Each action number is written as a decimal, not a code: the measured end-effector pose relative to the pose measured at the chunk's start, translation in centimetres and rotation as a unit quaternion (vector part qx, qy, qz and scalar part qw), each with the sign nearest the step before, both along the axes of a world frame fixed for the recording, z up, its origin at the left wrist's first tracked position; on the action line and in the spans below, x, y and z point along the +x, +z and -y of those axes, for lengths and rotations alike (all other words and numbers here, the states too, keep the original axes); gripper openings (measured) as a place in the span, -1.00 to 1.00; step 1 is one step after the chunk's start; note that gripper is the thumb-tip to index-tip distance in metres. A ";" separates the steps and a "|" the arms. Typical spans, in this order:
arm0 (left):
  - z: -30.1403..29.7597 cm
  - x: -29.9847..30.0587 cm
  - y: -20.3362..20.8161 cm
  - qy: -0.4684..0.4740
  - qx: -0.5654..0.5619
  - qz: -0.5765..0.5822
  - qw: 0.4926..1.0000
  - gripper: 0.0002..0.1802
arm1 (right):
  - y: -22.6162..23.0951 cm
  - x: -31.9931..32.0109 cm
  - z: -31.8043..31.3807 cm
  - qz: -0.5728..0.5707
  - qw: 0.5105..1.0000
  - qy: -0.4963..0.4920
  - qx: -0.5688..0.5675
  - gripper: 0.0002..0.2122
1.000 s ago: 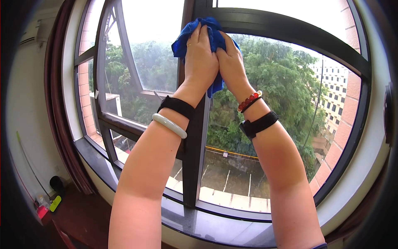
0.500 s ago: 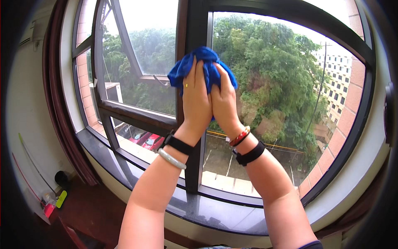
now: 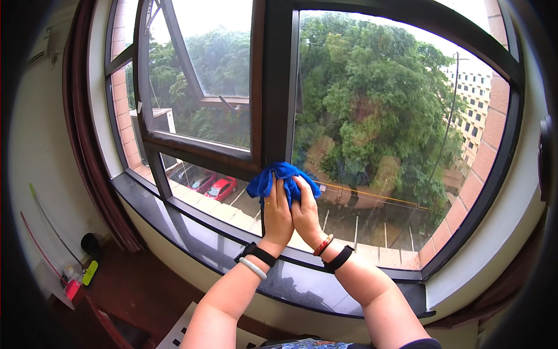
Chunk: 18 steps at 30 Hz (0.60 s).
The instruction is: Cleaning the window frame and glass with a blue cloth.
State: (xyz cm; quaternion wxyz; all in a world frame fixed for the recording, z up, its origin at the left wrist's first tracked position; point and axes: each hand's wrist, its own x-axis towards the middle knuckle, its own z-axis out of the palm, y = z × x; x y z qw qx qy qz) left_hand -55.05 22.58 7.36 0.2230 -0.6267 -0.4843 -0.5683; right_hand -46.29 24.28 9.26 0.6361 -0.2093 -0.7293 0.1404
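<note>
A bunched blue cloth [image 3: 279, 172] lies against the lower part of the dark upright window post [image 3: 279, 87]. My left hand [image 3: 278, 218] and my right hand [image 3: 306, 216] are side by side, both pressing the cloth with fingers extended over it. Some of the fingertips sink into its folds. To the right, the cloth's edge overlaps the large window pane [image 3: 372, 122]. A black band and a pale bangle circle my left wrist; a red bracelet and a black band are on my right.
At the left, a sash [image 3: 200, 75] is tilted outward. Below the window runs a dark, glossy sill [image 3: 314, 288]. A brown curtain [image 3: 96, 134] hangs by the left wall, with a yellow-green brush head [image 3: 90, 273] and a red dustpan [image 3: 72, 289] on the floor.
Both hands and the blue cloth have slid down along the window post, from its middle to near the lower crossbar. My arms are bent more.
</note>
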 end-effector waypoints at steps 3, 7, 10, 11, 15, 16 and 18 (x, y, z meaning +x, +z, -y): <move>0.2 0.1 -1.2 0.013 -0.002 -0.014 1.000 -0.33 | -0.9 0.3 0.2 0.012 1.000 0.000 -0.019 -0.54; 1.3 0.1 1.3 -0.028 0.011 -0.024 0.999 -0.30 | 0.1 0.4 0.7 -0.008 0.998 0.017 -0.062 -0.55; 0.9 -0.2 5.5 -0.038 0.057 -0.031 0.997 -0.32 | 3.7 -0.1 -0.1 -0.031 0.999 0.036 -0.015 -0.54; 0.3 0.2 7.1 -0.050 0.066 -0.028 0.996 -0.33 | 5.2 0.4 -0.7 -0.036 0.999 0.027 -0.006 -0.53; -0.5 -0.4 10.6 -0.053 0.115 -0.021 0.992 -0.35 | 9.3 -0.4 -0.7 -0.065 0.996 0.066 0.000 -0.53; -0.7 -0.4 10.3 -0.042 0.122 -0.023 0.991 -0.36 | 9.1 -0.5 -0.4 -0.068 0.995 0.073 -0.004 -0.52; -0.8 -0.4 9.0 -0.030 0.114 -0.017 0.993 -0.35 | 7.8 -0.5 -0.6 -0.062 0.995 0.075 -0.009 -0.52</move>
